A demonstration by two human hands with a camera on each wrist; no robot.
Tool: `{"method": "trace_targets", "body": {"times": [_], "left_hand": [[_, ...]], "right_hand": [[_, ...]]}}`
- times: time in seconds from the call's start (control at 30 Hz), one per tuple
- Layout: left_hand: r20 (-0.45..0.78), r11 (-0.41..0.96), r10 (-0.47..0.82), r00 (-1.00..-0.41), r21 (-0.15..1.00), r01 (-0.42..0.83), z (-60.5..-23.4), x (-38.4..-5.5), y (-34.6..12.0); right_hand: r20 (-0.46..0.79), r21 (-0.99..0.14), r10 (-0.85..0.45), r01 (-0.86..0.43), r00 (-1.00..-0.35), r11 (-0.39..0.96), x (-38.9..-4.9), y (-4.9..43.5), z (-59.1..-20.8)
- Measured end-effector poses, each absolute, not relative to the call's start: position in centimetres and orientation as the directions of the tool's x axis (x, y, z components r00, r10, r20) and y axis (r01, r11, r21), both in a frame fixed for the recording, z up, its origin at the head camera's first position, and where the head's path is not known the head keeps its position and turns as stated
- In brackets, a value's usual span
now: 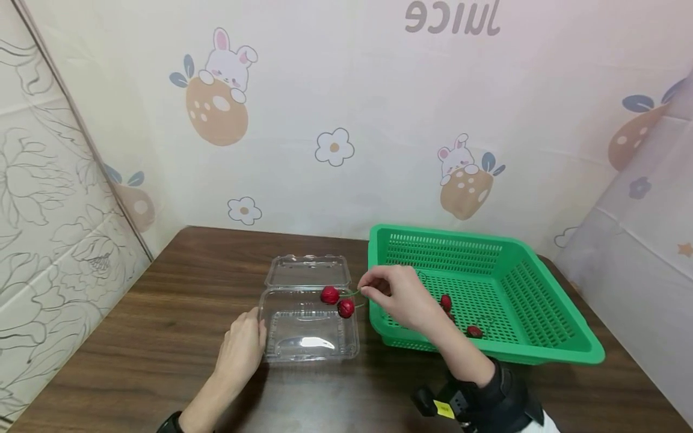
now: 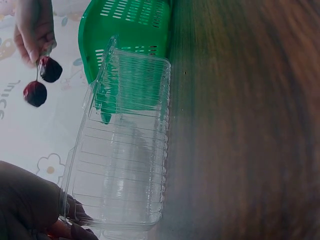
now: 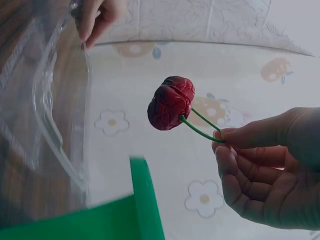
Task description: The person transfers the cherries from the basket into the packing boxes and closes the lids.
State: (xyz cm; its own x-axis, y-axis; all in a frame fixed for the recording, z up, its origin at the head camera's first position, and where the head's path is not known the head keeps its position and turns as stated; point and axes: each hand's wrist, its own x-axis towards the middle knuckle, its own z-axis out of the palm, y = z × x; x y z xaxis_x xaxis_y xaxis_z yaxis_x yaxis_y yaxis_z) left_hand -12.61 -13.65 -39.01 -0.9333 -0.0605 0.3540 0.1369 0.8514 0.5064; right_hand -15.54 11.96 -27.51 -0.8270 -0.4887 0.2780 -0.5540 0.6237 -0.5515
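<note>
My right hand pinches the green stems of a pair of red cherries between thumb and fingertips. In the head view the cherries overlap a clear plastic clamshell box, whose hinged lid lies back toward the wall. The right wrist view shows both stems held near their ends, with the wrinkled dark-red fruit hanging beyond. At the box's left side, my left hand grips the rim, its fingers partly inside the wall. Nothing lies in the box.
A green slotted basket stands right of the box, close beside it, with several red cherries on its floor. The wooden table ends at a printed backdrop behind. Another patterned sheet hangs at the left.
</note>
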Motion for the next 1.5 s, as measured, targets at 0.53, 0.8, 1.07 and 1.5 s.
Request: {"method": "trace_targets", "body": {"times": [0.53, 0.8, 1.07, 1.5], "left_hand": [[0.368, 0.856, -0.069, -0.927, 0.5, 0.134, -39.2, -12.7, -13.7], [0.385, 0.858, -0.071, -0.92, 0.494, 0.14, -39.2, -12.7, -13.7], [0.397, 0.861, -0.066, -0.916, 0.486, 0.148, -39.2, -12.7, -13.6], [0.388, 0.861, -0.07, -0.919, 0.489, 0.141, -39.4, -12.8, -13.7]], "right_hand": [[0.249, -0.524, -0.534, -0.576, -0.808, 0.628, -15.8, 7.2, -30.2], [0.227, -0.501, -0.578, -0.603, -0.783, 0.621, -15.8, 5.4, -32.2], [0.201, -0.497, -0.597, -0.606, -0.777, 0.621, -15.6, 4.3, -33.6], [0.161, -0.502, -0.609, -0.596, -0.777, 0.627, -15.9, 3.4, -35.4]]}}
